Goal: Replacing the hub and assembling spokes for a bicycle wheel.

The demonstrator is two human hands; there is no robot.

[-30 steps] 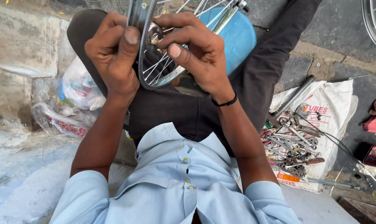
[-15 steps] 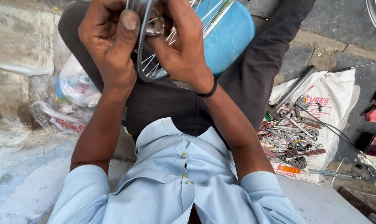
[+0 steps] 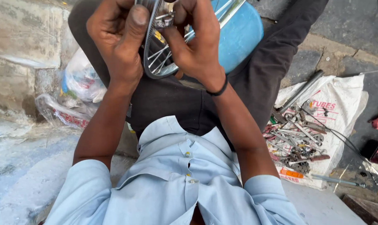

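Both hands have risen nearer the camera since the earlier frame, bringing the wheel (image 3: 157,62) up with them. Left hand (image 3: 118,37) grips its rim; right hand (image 3: 195,46) pinches a small metal part (image 3: 164,20) at the rim, above the blue stool (image 3: 239,37).

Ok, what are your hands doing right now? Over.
Left hand and right hand both gripping spoked wheel rim. Nothing blocking. Tools lie aside on sack.
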